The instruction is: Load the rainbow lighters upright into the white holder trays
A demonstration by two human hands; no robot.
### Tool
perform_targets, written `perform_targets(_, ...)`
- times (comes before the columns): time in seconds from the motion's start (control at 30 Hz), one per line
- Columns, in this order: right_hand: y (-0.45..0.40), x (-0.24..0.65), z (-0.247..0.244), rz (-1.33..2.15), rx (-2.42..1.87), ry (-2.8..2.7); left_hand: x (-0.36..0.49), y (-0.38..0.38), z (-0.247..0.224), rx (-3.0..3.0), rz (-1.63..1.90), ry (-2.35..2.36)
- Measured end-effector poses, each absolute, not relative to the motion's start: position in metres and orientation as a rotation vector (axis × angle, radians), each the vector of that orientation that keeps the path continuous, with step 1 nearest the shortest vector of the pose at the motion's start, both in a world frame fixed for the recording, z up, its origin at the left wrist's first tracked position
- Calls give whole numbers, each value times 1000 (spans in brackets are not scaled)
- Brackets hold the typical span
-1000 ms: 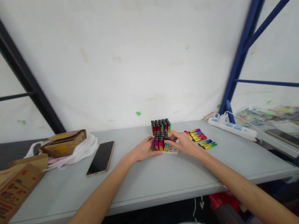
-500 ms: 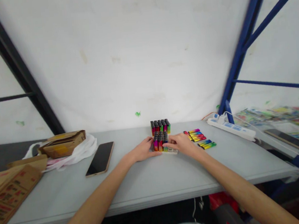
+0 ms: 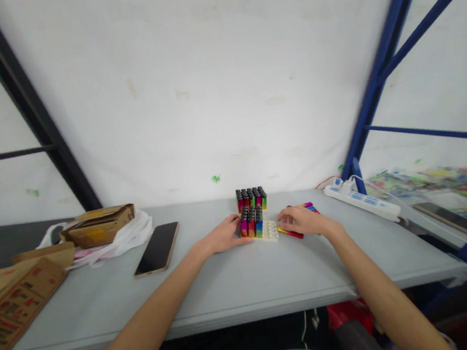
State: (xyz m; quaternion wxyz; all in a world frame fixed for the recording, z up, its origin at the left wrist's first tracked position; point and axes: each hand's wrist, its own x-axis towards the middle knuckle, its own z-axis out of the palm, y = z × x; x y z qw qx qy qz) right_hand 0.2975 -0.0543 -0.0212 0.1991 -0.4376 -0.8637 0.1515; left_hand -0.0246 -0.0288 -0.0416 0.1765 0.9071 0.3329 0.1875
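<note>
Right hand now off white tray, part-full of upright lighters.

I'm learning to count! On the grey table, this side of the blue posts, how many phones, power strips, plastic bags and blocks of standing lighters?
Phone: 1
Power strip: 1
Plastic bag: 1
Lighter blocks: 2
Total: 5
</note>
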Motion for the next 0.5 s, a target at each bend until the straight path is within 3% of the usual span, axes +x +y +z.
perform_targets(0.17,-47,304,-35,486,-1278,-2488,-25,-29,-42,2589,515,944)
perform_targets(0.37,-36,298,-36,149,-1371,-2202,-25,-29,-41,2575,530,936)
perform_targets(0.5,-33,291,-34,176,-1348,-2040,-24,-29,-40,2569,535,949)
